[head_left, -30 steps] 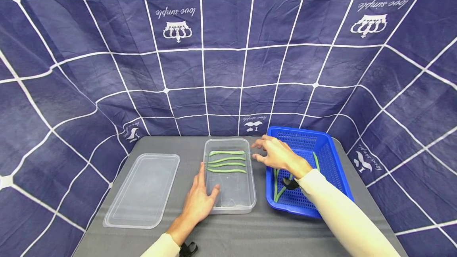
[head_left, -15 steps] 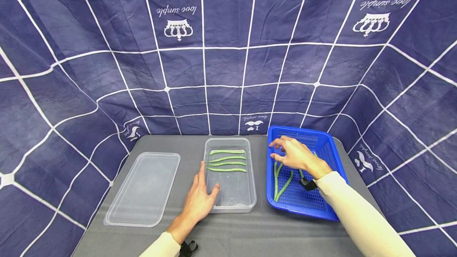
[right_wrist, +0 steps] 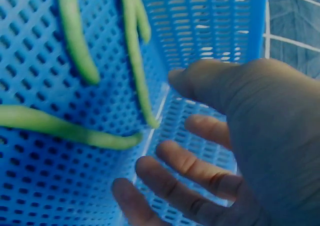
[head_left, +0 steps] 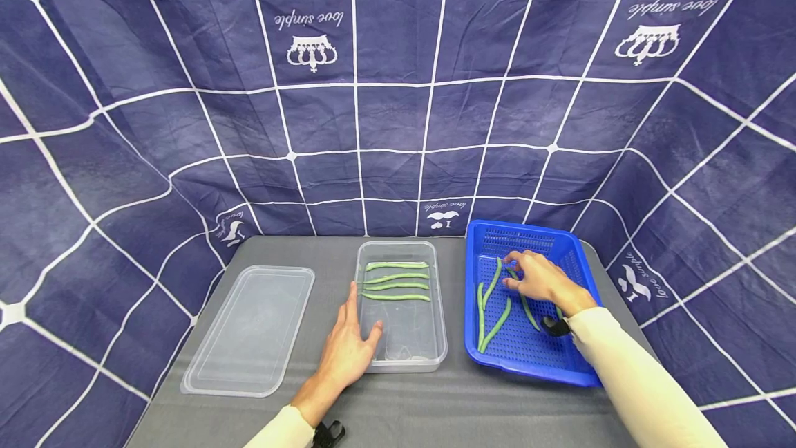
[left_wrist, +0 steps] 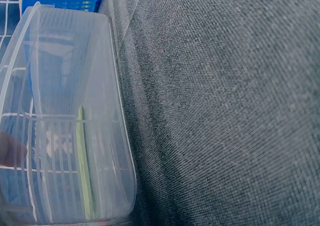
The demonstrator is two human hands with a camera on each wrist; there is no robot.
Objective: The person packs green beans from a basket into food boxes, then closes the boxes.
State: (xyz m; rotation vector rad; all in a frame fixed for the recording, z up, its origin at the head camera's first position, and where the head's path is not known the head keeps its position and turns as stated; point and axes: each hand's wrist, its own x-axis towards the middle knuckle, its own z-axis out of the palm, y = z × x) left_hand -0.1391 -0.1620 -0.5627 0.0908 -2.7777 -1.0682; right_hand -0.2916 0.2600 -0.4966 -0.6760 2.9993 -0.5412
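Green bean [head_left: 529,313] near right hand [head_left: 539,278] slants, far end leftward.

The basket [head_left: 528,368] is perforated plastic with a soft sheen. The box [head_left: 410,330] is clear, smooth, glossy plastic; the lid [head_left: 249,330] is cloudier plastic. The tablecloth [left_wrist: 230,106] is coarse-woven and matt. The curtain [head_left: 392,116] is creased cloth, mostly matt. The beans [right_wrist: 60,128] look smooth and fairly dull, though the close view is blurred.

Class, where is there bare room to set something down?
Free: table between lid and clear container, beyond the left hand; the container's near end, bordered by four beans. Crowded: blue basket, left and middle, with loose beans and the right hand.
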